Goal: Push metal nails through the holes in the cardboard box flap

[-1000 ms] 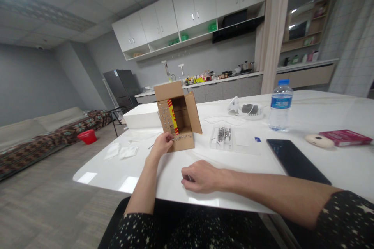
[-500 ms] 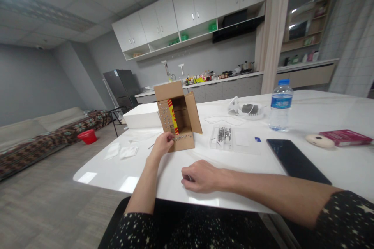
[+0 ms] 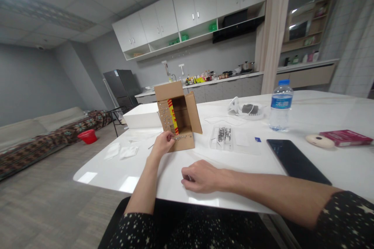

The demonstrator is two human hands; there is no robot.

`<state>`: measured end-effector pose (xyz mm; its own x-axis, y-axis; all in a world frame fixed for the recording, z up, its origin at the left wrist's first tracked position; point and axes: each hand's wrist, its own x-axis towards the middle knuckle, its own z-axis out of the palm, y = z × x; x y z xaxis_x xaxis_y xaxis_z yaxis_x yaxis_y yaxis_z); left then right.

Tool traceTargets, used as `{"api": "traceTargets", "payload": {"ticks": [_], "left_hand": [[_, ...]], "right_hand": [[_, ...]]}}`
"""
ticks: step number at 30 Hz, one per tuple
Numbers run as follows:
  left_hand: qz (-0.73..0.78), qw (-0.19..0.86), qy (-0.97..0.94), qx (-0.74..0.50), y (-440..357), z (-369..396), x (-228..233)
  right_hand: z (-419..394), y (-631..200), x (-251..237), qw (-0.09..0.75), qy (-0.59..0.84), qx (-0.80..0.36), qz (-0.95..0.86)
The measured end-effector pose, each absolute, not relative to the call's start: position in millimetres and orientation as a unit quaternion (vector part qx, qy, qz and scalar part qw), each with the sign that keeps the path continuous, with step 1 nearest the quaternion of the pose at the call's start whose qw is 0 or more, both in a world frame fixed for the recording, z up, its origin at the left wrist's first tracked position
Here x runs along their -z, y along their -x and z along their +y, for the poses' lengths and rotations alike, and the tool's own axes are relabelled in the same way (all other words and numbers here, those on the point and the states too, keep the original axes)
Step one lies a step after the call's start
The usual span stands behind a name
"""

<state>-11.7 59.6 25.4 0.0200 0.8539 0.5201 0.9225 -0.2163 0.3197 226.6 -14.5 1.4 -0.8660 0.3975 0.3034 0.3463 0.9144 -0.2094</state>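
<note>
My left hand (image 3: 164,142) is at the lower left of an open cardboard box (image 3: 181,144), its fingers pinched close to the lower flap. What they pinch, if anything, is too small to name. Small shiny pieces dot the box's left flap and run in a row along the lower flap. A thin grey rod (image 3: 151,146) shows beside the left hand; I cannot tell whether the hand touches it. Nearer to me, my right hand (image 3: 201,177) rests on the white table (image 3: 175,179) with curled fingers. Whatever lies inside those fingers is hidden.
Right of the box lies a clear plastic case (image 3: 224,138) with small metal parts. Beyond it are a white device with a cord (image 3: 248,109), a water bottle (image 3: 281,106), a black tablet (image 3: 297,160) and a dark red box (image 3: 347,137). Crumpled tissues (image 3: 128,152) and a white box (image 3: 142,115) lie left.
</note>
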Motion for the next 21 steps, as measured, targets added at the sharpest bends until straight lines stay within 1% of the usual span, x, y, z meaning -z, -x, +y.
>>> {"api": "traceTargets", "payload": {"ticks": [6,17,21], "left_hand": [[-0.628,0.049,0.714,0.306,11.2,59.0,-24.5],[-0.654,0.029,0.703,0.276,9.9,55.8,-25.3],[-0.654,0.023,0.702,0.283,10.2,56.6,-24.8]], "right_hand": [[-13.2,-226.0,1.3,0.18,0.187,-0.071,-0.963],[-14.1,-226.3,-0.4,0.17,0.195,-0.072,-0.963],[-14.7,-226.8,-1.5,0.17,0.193,-0.074,-0.963]]}}
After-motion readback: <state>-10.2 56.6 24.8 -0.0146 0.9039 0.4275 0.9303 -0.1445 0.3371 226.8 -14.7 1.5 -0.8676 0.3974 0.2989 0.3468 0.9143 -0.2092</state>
